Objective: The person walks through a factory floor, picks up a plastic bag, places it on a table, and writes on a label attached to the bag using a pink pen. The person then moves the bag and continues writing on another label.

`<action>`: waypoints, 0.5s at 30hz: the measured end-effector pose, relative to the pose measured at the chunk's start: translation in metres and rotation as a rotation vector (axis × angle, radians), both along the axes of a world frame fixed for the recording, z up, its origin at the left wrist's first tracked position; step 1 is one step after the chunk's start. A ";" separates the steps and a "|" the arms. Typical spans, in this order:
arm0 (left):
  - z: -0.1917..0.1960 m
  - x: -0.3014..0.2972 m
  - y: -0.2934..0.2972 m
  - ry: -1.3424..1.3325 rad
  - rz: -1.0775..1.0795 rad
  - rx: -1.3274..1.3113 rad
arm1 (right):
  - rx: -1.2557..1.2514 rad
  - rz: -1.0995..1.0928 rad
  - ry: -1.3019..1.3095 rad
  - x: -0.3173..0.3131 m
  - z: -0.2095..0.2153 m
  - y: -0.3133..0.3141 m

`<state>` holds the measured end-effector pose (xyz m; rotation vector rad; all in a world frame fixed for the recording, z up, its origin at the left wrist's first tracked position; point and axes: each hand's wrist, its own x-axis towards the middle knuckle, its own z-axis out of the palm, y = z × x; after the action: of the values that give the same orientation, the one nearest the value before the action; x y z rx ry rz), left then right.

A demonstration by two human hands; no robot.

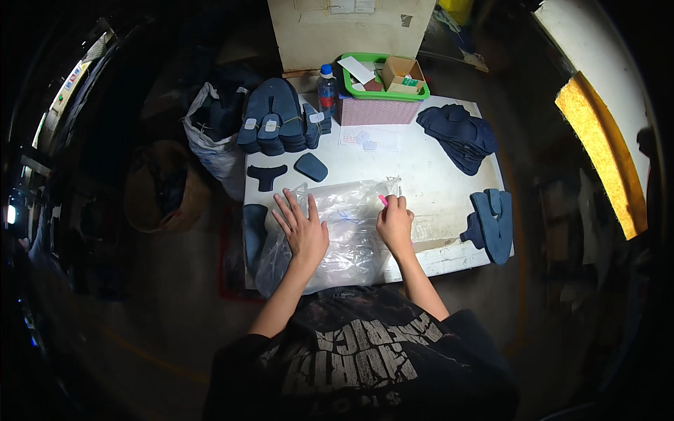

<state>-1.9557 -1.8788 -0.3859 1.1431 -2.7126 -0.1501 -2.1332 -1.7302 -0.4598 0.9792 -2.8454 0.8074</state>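
Observation:
A clear plastic bag (351,242) lies spread over the near part of the white table, with blue handwriting on it. My left hand (303,228) rests on its left side, fingers spread flat. Near the right edge of the bag, my right hand (396,224) is closed around a slim pen with a pink end (383,201); the lower part of the pen is hidden by the fingers. Just beyond the bag lie a dark T-shaped piece (267,177) and a rounded dark pad (311,168).
Stacks of dark cut pieces (272,116) stand at the back left, more pieces (460,137) at the back right and right edge (497,224). A bottle (327,90) stands beside a pink basket (375,112) under a green tray (386,94). A white sack (217,158) leans at the left.

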 end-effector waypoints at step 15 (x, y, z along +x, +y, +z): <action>-0.120 -0.052 -0.058 -0.272 -0.462 0.293 | 0.332 0.237 -0.503 -0.069 -0.037 -0.036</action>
<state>-2.0075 -1.9370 -0.5058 0.6059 -3.2422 -0.5059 -2.2022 -1.7660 -0.4963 1.3398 -3.4231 0.6887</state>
